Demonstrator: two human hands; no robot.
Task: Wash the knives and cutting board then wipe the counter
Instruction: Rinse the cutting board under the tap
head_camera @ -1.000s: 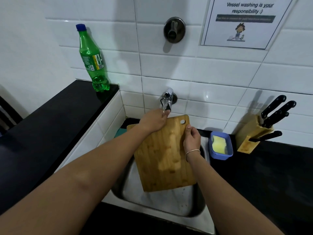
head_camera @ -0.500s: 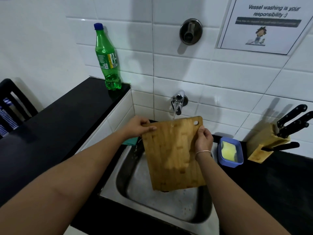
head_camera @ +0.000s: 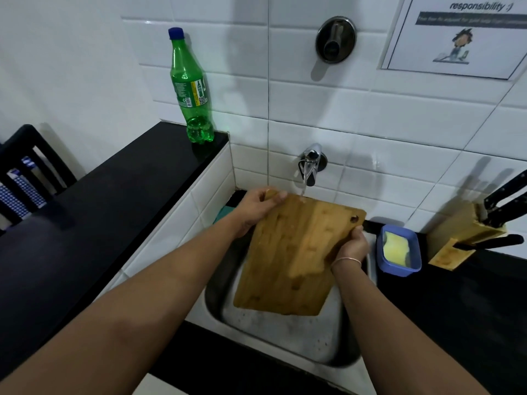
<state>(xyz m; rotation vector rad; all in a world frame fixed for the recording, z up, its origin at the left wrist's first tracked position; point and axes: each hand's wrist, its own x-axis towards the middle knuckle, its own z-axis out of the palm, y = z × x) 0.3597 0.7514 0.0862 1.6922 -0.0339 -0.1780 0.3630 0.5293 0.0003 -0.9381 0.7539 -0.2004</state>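
Rinsing stage: bamboo cutting board (head_camera: 296,252) is gripped at its upper corners by left hand (head_camera: 258,205) and right hand (head_camera: 352,246), tilted over the sink (head_camera: 285,337) under the running tap (head_camera: 310,166). Knives (head_camera: 502,206) are seen slotted in their block; desk wiping judged outstanding.

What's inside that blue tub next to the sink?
The blue tub holds a yellow sponge lying against its left side. Whatever is under the sponge, and the tub's floor beneath it, is covered and cannot be seen.
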